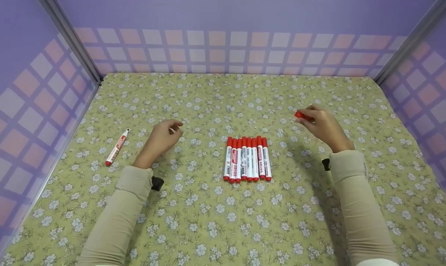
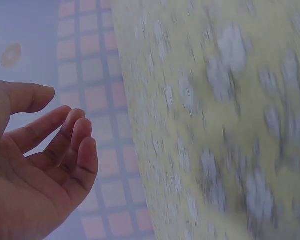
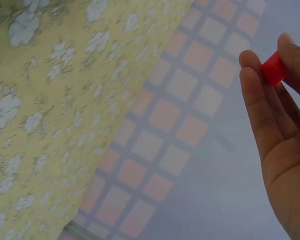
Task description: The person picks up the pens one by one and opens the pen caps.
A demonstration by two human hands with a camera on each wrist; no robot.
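Observation:
In the head view my right hand (image 1: 321, 123) pinches a red marker cap (image 1: 303, 115) above the cloth, right of a row of markers. The same cap (image 3: 274, 69) shows between thumb and fingertips in the right wrist view. My left hand (image 1: 165, 135) is held over the cloth with fingers loosely bent and nothing in it; the left wrist view shows the palm (image 2: 35, 190) bare. To its left lies an uncapped marker (image 1: 117, 148), white with a red end, its dark tip pointing away. Several capped red-and-white markers (image 1: 247, 159) lie side by side between the hands.
A yellow-green flowered cloth (image 1: 208, 221) covers the table. Purple walls with a band of pink and white squares (image 1: 217, 40) enclose it at the back and both sides, with grey metal posts (image 1: 77, 44) at the corners.

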